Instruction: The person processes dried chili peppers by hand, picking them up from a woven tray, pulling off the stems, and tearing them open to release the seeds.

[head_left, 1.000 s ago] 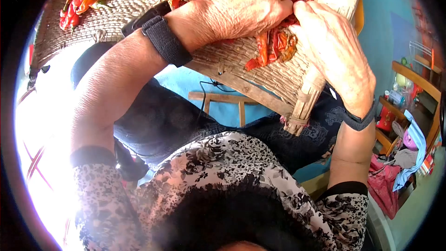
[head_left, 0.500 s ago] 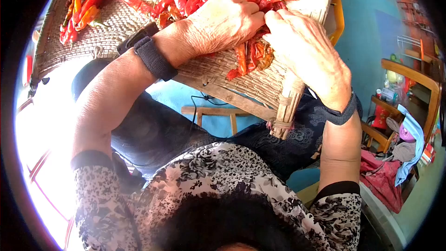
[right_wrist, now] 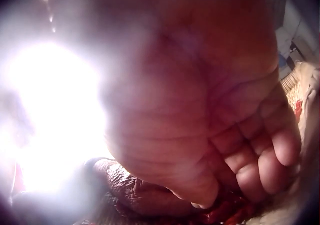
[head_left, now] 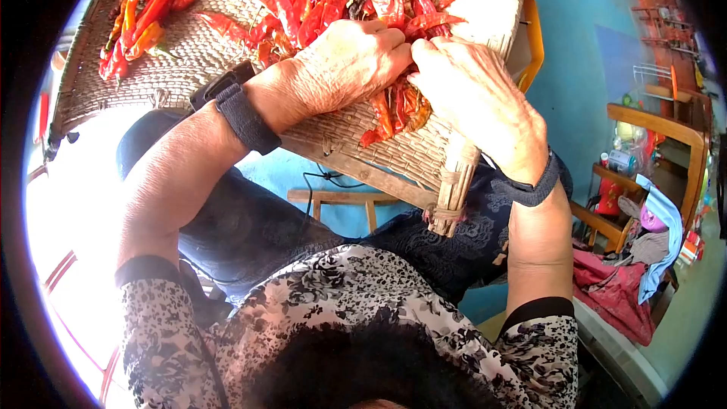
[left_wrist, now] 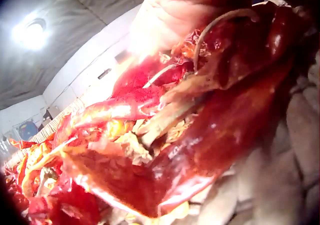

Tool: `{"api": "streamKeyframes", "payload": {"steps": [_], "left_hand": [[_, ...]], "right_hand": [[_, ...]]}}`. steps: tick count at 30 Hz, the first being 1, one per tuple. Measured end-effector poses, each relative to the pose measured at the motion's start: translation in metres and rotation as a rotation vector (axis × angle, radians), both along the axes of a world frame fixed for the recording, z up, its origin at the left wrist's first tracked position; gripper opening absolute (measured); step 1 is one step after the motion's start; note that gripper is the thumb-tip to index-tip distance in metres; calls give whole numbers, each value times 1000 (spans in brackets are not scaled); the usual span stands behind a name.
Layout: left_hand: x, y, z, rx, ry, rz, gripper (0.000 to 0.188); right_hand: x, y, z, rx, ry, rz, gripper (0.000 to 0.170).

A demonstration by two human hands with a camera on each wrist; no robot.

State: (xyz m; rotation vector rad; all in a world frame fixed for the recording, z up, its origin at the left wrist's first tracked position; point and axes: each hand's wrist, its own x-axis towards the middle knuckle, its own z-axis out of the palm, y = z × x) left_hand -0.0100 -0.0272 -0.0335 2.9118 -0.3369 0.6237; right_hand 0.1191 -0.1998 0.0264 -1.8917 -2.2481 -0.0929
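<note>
Dried red chili peppers (head_left: 303,0) lie heaped on a woven tray (head_left: 83,98) in the head view. My left hand (head_left: 352,60) bends over the near edge of the heap, its curled fingers meeting those of my right hand (head_left: 481,95). Together they pinch a red chili pepper (right_wrist: 230,210), mostly hidden by the fingers; its red skin shows below the right thumb in the right wrist view. Just under the hands sit a few shrivelled chilies (head_left: 397,113). Wrinkled chilies (left_wrist: 215,130) with pale stems fill the left wrist view below the left hand (left_wrist: 170,24).
A separate bunch of red, orange and green peppers (head_left: 140,15) lies on the tray's left side. The tray's wood-framed corner (head_left: 447,189) juts over the person's lap. A wooden chair (head_left: 685,136) with cloths stands at right, beside a blue wall (head_left: 568,53).
The hands, tray and chilies sit lower and further left in the head view as the view shifts. Both hands keep their fingertips together at the same place on the heap.
</note>
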Motion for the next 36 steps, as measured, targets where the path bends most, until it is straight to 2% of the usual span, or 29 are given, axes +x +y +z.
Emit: {"api": "streamKeyframes", "payload": {"steps": [7, 19, 36], "left_hand": [[-1, 0, 0, 18, -6, 1, 10], [-1, -1, 0, 16, 19, 11, 12], [2, 0, 0, 17, 27, -1, 11]], "right_hand": [[4, 3, -7, -59, -14, 2, 38], [-4, 2, 5, -8, -15, -30, 35], [0, -4, -4, 9, -49, -20, 39]]}}
